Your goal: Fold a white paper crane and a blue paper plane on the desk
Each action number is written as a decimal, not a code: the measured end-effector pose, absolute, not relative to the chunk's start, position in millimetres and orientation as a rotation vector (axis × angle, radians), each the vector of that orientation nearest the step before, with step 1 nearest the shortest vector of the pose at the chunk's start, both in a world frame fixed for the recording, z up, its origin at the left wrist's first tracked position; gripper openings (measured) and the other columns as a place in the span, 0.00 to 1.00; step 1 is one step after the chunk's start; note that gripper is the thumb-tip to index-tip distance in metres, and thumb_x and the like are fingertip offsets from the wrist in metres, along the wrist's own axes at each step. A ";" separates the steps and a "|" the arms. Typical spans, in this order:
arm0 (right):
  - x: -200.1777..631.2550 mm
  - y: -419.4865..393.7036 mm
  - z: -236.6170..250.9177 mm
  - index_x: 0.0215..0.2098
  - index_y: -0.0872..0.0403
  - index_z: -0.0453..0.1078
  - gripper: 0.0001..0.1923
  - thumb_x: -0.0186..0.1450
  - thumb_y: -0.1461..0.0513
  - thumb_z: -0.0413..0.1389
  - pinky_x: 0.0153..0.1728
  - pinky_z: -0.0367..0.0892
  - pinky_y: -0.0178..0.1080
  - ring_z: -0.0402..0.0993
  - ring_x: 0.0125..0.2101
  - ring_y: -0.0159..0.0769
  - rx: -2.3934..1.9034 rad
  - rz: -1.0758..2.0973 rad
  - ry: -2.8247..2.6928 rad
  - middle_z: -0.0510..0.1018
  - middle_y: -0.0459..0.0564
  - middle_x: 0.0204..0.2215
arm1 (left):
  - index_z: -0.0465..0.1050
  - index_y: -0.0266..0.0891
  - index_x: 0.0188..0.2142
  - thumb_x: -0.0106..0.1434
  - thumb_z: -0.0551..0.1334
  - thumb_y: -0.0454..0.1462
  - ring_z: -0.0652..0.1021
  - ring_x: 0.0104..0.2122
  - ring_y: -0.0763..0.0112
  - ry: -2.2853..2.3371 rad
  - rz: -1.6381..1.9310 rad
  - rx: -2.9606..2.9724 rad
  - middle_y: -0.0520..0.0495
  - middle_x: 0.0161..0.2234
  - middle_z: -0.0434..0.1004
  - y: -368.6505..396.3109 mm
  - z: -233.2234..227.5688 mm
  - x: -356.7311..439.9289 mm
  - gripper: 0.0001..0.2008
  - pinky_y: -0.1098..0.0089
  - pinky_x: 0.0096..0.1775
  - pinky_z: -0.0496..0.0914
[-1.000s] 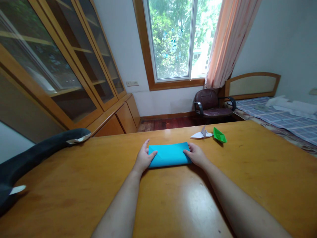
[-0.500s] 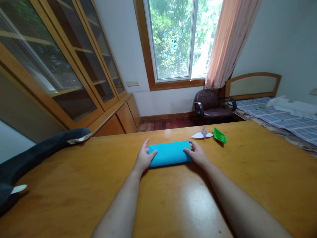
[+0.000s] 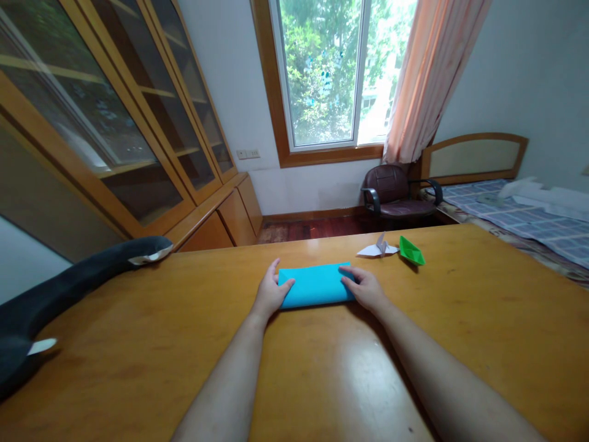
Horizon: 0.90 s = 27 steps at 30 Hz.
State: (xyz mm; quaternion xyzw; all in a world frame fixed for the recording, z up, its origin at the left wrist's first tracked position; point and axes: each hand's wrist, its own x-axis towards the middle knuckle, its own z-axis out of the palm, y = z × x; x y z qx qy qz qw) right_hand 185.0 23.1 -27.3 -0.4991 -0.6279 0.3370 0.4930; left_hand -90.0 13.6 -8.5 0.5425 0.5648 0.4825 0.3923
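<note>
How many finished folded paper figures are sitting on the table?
2: a white paper bird beyond the right hand, and a green paper boat just right of it. None looks hidden.

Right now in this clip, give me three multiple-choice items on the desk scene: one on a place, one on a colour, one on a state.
1. Where does the green paper boat lie?
A. right of the white paper crane
B. on the chair
C. under the blue paper

2. What colour is the folded paper between the hands?
A. red
B. blue
C. yellow

3. How is that paper lying?
A. crumpled into a ball
B. held up in the air
C. flat on the table, with a hand on each end

Answers:
1 A, the boat sits just right of the crane.
2 B, it is bright blue.
3 C, the left hand and right hand rest on its two ends.
</note>
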 end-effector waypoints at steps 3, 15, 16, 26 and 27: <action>184.3 21.7 -24.8 0.53 0.52 0.71 0.27 0.56 0.53 0.59 0.43 0.70 0.46 0.75 0.38 0.41 -1.173 0.904 -1.448 0.80 0.51 0.36 | 0.51 0.35 0.65 0.52 0.71 0.38 0.76 0.25 0.69 1.434 1.259 1.308 0.50 0.26 0.78 14.4 -6.7 -89.4 0.45 0.71 0.28 0.71; 182.1 14.7 -8.1 0.43 0.54 0.74 0.19 0.53 0.61 0.62 0.47 0.69 0.47 0.76 0.41 0.43 -1.013 1.116 -1.518 0.80 0.52 0.41 | 0.59 0.45 0.60 0.54 0.69 0.41 0.78 0.38 0.70 0.989 1.853 0.864 0.46 0.43 0.78 18.2 13.8 -92.0 0.36 0.69 0.42 0.72; 181.8 13.9 -5.9 0.40 0.55 0.75 0.16 0.53 0.60 0.62 0.46 0.69 0.47 0.76 0.40 0.44 -1.030 1.100 -1.530 0.81 0.52 0.39 | 0.60 0.46 0.59 0.55 0.69 0.42 0.78 0.39 0.68 0.971 1.867 0.833 0.46 0.44 0.78 18.8 15.6 -93.4 0.34 0.68 0.43 0.72; 177.8 5.7 3.3 0.37 0.54 0.74 0.19 0.50 0.53 0.66 0.37 0.70 0.40 0.76 0.34 0.38 -0.823 1.527 -1.280 0.80 0.51 0.33 | 0.69 0.42 0.43 0.62 0.61 0.35 0.78 0.44 0.66 1.017 1.950 0.374 0.46 0.43 0.78 19.9 18.1 -79.1 0.09 0.61 0.47 0.73; 176.7 4.0 3.7 0.39 0.54 0.74 0.21 0.50 0.53 0.67 0.37 0.70 0.39 0.76 0.36 0.38 -0.795 1.589 -1.286 0.80 0.52 0.35 | 0.69 0.42 0.43 0.62 0.61 0.34 0.78 0.44 0.66 1.047 1.951 0.344 0.46 0.44 0.78 18.9 18.0 -75.4 0.09 0.61 0.46 0.73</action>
